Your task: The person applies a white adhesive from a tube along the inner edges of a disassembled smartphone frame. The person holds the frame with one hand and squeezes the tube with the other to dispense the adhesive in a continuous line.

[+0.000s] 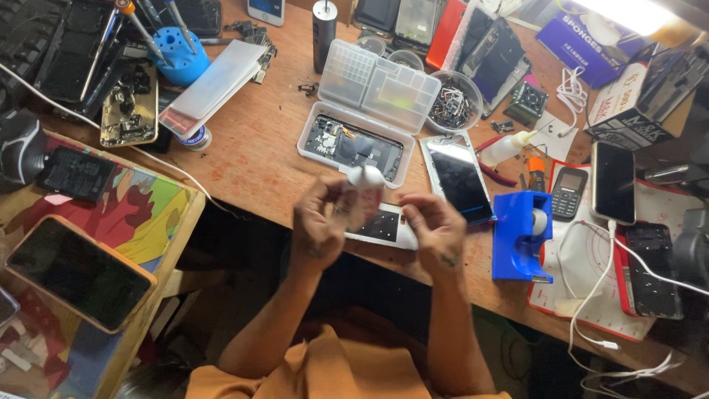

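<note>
Hands at work over the near edge of my wooden table (251, 148). My left hand (319, 222) is clamped around a small white bottle (364, 185), which is blurred and stands roughly upright between my fingers. My right hand (436, 229) is curled at 3 o'clock of the bottle, close beside it; whether its fingertips pinch anything I cannot tell. Beneath both hands, flat on the table, lies a white phone part (380, 225) with a dark panel. At 12 o'clock of the hands sits an open clear plastic case (369, 111) with a dark opened phone inside its lower half. At 2 o'clock lies a phone with a glossy black screen (458, 177), and at 3 o'clock, just beyond my right hand, stands a blue tape dispenser (521, 236). Farther toward 3 o'clock are a small keypad phone (567, 193) and a black smartphone (613, 183) with a white cable (591, 295). At 10 o'clock stands a blue tool holder (179, 55) with screwdrivers.
</note>
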